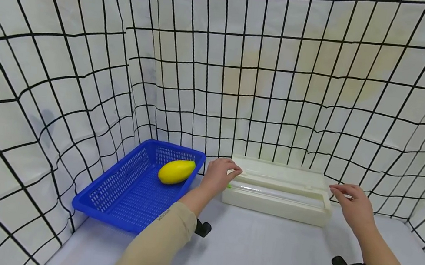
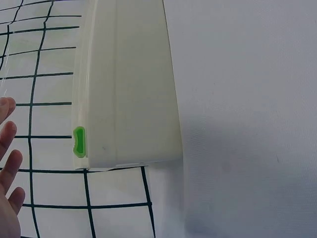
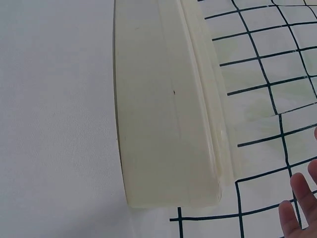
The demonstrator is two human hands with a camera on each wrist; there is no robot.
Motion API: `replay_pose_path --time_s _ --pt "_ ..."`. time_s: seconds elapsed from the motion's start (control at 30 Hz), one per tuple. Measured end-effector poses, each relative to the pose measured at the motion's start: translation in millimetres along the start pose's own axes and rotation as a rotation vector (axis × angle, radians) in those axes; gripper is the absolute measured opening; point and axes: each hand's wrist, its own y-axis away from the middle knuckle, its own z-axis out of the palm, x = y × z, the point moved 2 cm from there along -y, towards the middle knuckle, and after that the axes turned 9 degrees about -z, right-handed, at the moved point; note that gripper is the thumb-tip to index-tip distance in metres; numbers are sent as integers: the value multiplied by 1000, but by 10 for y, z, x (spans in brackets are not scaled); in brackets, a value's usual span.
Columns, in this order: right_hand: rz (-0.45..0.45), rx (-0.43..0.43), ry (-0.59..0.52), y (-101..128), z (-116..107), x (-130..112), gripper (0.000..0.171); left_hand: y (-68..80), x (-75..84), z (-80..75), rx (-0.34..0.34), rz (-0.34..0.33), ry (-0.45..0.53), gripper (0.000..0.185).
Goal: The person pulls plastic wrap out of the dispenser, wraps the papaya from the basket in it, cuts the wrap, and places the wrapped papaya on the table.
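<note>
A cream-white cling film dispenser box (image 1: 275, 207) stands on the table with its lid (image 1: 283, 170) raised at the back. Inside lies a roll of clear film (image 1: 280, 195), and a green slider (image 2: 79, 142) shows at the left end. My left hand (image 1: 218, 176) is at the box's left end, thumb and fingertips pinching the edge of a see-through sheet of cling film (image 2: 5, 69). Just off the right end, my right hand (image 1: 354, 206) pinches the sheet's other side with thumb and forefinger. The sheet is barely visible between the hands, above the box.
To the left stands a blue plastic basket (image 1: 108, 217) with perforated sides. A yellow mango-shaped fruit (image 1: 176, 172) lies in it, against the right wall. White cloth with a black grid (image 1: 239, 65) encloses the back and sides of the white table (image 1: 262, 252).
</note>
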Motion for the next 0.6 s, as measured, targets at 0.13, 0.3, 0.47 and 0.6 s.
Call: replay_pose_path --time_s 0.13,0.3,0.47,0.6 --pt "-11 -2 14 -2 -49 -27 47 10 24 -28 -18 7 -9 26" --pt "-48 2 36 -23 -73 -42 43 33 26 -54 -10 13 -27 26" --pt "-72 17 37 -52 -99 -67 41 19 33 -124 13 33 -22 25" --pt "-53 21 28 -54 -128 -90 45 2 65 -183 0 31 -6 26"
